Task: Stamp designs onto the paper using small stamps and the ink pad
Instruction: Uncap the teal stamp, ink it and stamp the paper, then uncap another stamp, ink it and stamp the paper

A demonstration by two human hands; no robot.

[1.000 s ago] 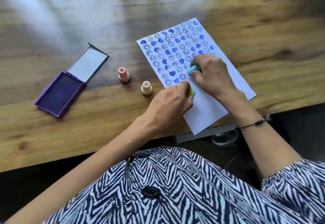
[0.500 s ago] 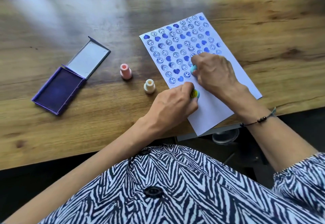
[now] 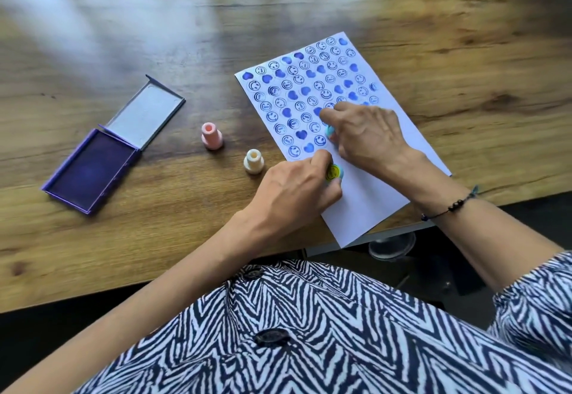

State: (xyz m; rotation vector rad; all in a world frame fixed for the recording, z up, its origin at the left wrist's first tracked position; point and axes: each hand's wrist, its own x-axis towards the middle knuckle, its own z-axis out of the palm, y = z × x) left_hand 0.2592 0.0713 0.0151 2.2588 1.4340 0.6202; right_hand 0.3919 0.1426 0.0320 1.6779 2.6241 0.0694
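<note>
Progress: the paper (image 3: 371,201) is stamped with blue hearts and smiley faces over its far part; the near strip is bare, so roughly a few rows are left.
Left grip: the left hand (image 3: 291,195) pinches a smiley-topped stamp (image 3: 333,172) at the lowest row.
Right grip: the right hand (image 3: 368,136) pinches a pale blue stamp (image 3: 330,129), set against the paper.
Spare stamps: a pink stamp (image 3: 211,136) and a cream stamp (image 3: 253,161) stand upright on the bench (image 3: 123,223), beside the paper.
Ink pad: the ink pad (image 3: 89,171) lies well left, lid open, dark purple pad exposed.

My right hand (image 3: 368,136) hides most of the blue stamp (image 3: 330,130); the desk's (image 3: 464,53) far end blurs out.
</note>
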